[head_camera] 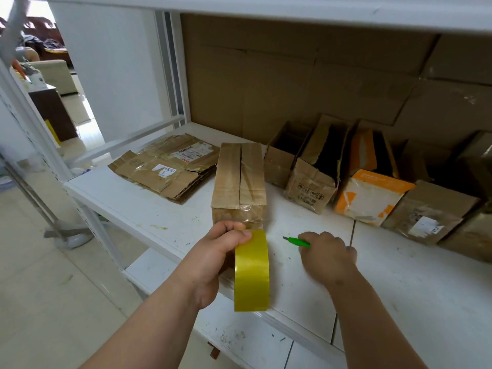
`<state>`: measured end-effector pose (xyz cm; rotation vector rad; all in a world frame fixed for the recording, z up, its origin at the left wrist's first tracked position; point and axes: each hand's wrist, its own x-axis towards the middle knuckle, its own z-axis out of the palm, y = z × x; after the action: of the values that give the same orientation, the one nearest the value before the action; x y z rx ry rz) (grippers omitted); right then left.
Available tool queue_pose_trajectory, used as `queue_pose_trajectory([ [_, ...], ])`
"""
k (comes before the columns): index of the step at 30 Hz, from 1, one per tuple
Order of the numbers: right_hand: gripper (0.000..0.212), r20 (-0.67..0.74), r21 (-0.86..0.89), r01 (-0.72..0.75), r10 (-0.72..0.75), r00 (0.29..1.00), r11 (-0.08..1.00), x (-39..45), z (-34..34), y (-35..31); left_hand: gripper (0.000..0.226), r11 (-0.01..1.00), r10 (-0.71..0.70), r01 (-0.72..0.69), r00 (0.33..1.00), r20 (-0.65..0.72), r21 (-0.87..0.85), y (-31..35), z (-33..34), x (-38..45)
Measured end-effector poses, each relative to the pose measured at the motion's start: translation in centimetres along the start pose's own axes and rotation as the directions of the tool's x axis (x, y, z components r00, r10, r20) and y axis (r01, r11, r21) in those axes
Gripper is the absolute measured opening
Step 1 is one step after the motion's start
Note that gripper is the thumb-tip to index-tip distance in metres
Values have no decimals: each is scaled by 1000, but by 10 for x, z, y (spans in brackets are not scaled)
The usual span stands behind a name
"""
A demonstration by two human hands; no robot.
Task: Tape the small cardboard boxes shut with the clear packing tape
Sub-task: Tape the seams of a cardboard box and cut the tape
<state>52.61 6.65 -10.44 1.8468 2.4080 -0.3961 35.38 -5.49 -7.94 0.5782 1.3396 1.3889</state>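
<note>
A long brown cardboard box (pixel 239 182) stands on the white shelf (pixel 149 206), its top flaps folded down with a dark gap along the middle. Clear tape shows on its near end. My left hand (pixel 215 251) grips a yellowish roll of packing tape (pixel 251 272) just in front of that near end, thumb at the box's lower edge. To the right, my right hand (pixel 328 255) holds a green utility knife (pixel 296 241) over the shelf, its tip pointing left toward the box.
A stack of flattened cartons (pixel 167 166) lies at the left back. Open cartons (pixel 314 166), an orange and white box (pixel 370 195) and more brown boxes (pixel 431 211) line the right. Large cardboard sheets (pixel 306 75) cover the back wall. A shelf board runs overhead.
</note>
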Motion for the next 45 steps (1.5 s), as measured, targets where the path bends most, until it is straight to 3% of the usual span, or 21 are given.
queue_pose_trajectory([
  [2, 45, -93, -48, -1, -4, 996, 999, -3, 0, -4, 10, 1000, 1, -1, 1000, 1, 2, 0, 1, 0],
  [4, 37, -206, 199, 48, -6, 978, 979, -9, -5, -15, 10, 1000, -3, 3, 1000, 5, 0, 1, 3, 0],
  [6, 18, -159, 628, 104, -4, 987, 771, -17, -11, -32, 9, 1000, -10, 10, 1000, 2, -7, 2, 4, 0],
  [8, 20, -10, 867, 44, -70, 998, 497, -24, -13, -50, 12, 1000, -13, 13, 1000, 2, -11, 2, 3, -1],
  [10, 24, 80, 927, -33, -110, 991, 373, -27, -13, -60, 15, 1000, -12, 12, 1000, 5, 0, 2, 2, -1],
  [13, 13, 132, 963, -101, -115, 985, 248, -27, -14, -68, 15, 1000, -9, 9, 1000, 7, 29, 4, 2, -2],
  [16, 11, 145, 972, -127, -78, 986, 199, -23, -15, -73, 19, 999, -20, 19, 1000, 16, 51, 5, 2, -4],
  [19, 13, 157, 975, -148, -45, 987, 164, -21, -16, -78, 38, 994, -6, 4, 1000, 17, 109, 4, -1, -2],
  [24, 13, 137, 978, -131, -24, 990, 161, -17, -15, -80, 53, 949, 53, -60, 998, 33, 310, 7, -13, -4],
  [25, 14, 136, 978, -130, -25, 990, 165, -16, -15, -81, 59, 911, 96, -87, 995, -2, 402, 8, -14, -3],
  [27, 18, 143, 976, -134, -41, 989, 172, -15, -13, -83, 69, 743, 245, -122, 964, -99, 658, 10, -17, 1],
  [28, 22, 147, 976, -137, -50, 988, 172, -14, -12, -84, 68, 655, 334, -130, 933, -131, 745, 10, -19, 4],
  [30, 23, 145, 978, -135, -55, 988, 159, -13, -10, -85, 54, 571, 479, -146, 858, -184, 808, 11, -22, 10],
  [31, 20, 134, 980, -126, -45, 990, 153, -12, -10, -85, 45, 547, 542, -153, 813, -210, 823, 14, -23, 12],
  [33, 10, 108, 980, -103, -25, 994, 168, -12, -10, -82, 21, 440, 727, -224, 657, -199, 870, 21, -26, 15],
  [34, 9, 99, 979, -92, -26, 995, 181, -11, -10, -81, 18, 357, 802, -274, 580, -142, 893, 25, -26, 16],
  [35, 12, 93, 978, -86, -28, 995, 191, -11, -10, -81, 34, 275, 835, -312, 547, -64, 910, 29, -25, 20],
  [37, 16, 92, 978, -84, -33, 995, 191, -10, -10, -82, 62, 147, 779, -378, 613, 128, 914, 36, -23, 33],
  [40, 10, 106, 984, -96, -62, 992, 151, -12, -11, -82, 66, 38, 584, -379, 759, 287, 925, 42, -19, 52],
  [42, 6, 105, 983, -92, -76, 992, 158, -13, -11, -80, 57, -22, 552, -369, 771, 319, 929, 40, -20, 62],
  [45, 10, 97, 980, -82, -74, 993, 179, -14, -11, -78, 50, -56, 587, -402, 727, 355, 914, 36, -28, 68],
])
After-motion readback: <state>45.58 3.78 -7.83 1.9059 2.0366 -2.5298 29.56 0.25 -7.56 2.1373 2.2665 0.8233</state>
